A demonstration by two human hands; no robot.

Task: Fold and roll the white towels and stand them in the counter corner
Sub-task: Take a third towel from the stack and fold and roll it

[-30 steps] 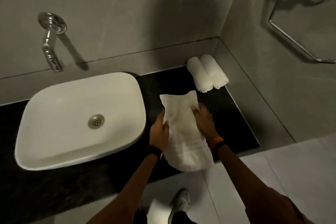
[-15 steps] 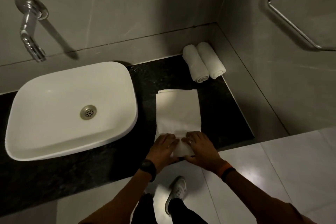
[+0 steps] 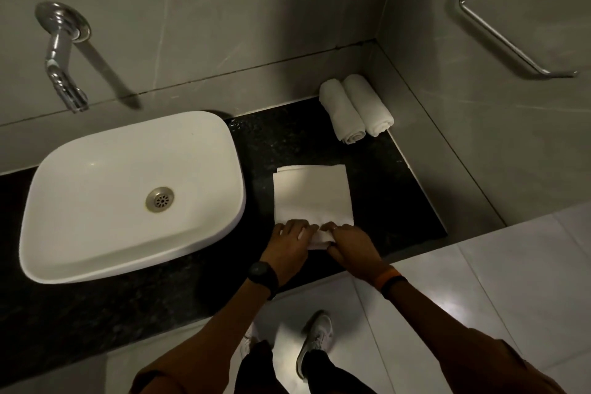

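A folded white towel (image 3: 311,193) lies flat on the black stone counter (image 3: 396,201), to the right of the basin. My left hand (image 3: 287,241) and my right hand (image 3: 350,241) sit side by side on its near end, fingers curled over the edge, which is turned up into a small roll. Two rolled white towels (image 3: 356,107) lean side by side in the back right counter corner, against the wall.
A white basin (image 3: 96,233) fills the left of the counter, with a chrome wall tap (image 3: 60,57) above it. A metal towel ring (image 3: 499,32) hangs on the right wall. The counter's front edge runs just under my wrists; pale floor tiles and my shoes lie below.
A second ago the towel hung loosely between my hands above the counter. It now lies flat, and both hands have come to its near end and begun curling it.
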